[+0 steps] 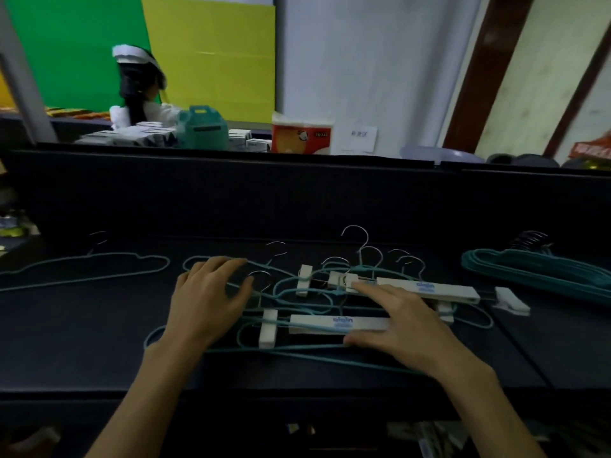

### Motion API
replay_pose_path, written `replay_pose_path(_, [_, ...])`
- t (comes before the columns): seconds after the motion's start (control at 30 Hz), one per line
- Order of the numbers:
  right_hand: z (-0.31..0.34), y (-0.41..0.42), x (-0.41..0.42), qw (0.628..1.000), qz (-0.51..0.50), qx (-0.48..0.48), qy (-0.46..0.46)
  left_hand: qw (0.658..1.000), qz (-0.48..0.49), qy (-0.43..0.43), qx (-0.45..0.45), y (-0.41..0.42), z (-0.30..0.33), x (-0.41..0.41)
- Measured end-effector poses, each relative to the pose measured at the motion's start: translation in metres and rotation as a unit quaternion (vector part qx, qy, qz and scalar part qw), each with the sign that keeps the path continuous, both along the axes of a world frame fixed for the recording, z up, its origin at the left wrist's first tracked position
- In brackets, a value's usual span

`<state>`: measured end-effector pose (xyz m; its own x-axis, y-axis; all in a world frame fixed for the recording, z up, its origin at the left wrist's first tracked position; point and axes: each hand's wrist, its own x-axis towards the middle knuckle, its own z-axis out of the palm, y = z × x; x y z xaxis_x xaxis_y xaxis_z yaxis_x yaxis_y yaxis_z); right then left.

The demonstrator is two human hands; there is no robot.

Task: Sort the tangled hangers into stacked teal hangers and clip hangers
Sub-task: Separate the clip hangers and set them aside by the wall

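The tangle [330,299] lies mid-tabletop [99,325] in front of the person: thin teal hangers [297,292] threaded through white clip hangers [340,323], steel hooks pointing away. The left hand [208,302] rests on the tangle's left side with fingers curved over the teal wire; whether its grip has closed on a strand cannot be told. The right hand [400,325] lies flat with an open grip, fingers straight across the clip bars. A stack [535,276] of sorted teal hangers sits at far right, a lone teal hanger [82,269] at far left. The wire looks light, springy and apt to snag, so pulling hard would likely drag everything. The stiff clip bars seem the better hold: pin one bar and slide a teal hanger out by its shoulder.
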<state>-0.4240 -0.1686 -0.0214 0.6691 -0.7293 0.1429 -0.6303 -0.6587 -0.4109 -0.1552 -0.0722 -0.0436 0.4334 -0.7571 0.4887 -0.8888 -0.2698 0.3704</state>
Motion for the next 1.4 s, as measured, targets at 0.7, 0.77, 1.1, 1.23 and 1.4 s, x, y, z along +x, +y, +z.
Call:
replay_pose_path(0.7, [0.002, 0.07, -0.032, 0.974, -0.203, -0.083, -0.058, 0.98, -0.196, 0.018, 0.004, -0.036, -0.004, 0.025])
replay_pose_path(0.77, [0.003, 0.074, -0.049, 0.966, -0.231, -0.096, -0.059, 0.975, -0.222, 0.014, 0.005, -0.045, -0.004, 0.012])
replay_pose_path(1.1, [0.006, 0.066, -0.116, 0.947, -0.277, -0.147, -0.072, 0.957, -0.291, 0.003, 0.002, -0.084, 0.005, -0.071])
replay_pose_path(1.23, [0.013, 0.048, -0.139, 0.951, -0.261, -0.149, -0.073, 0.959, -0.283, 0.005, 0.017, -0.1, 0.01, -0.104])
replay_pose_path(1.4, [0.014, 0.021, -0.166, 0.957, -0.235, -0.154, -0.074, 0.954, -0.295, -0.02, 0.052, -0.119, 0.012, -0.14])
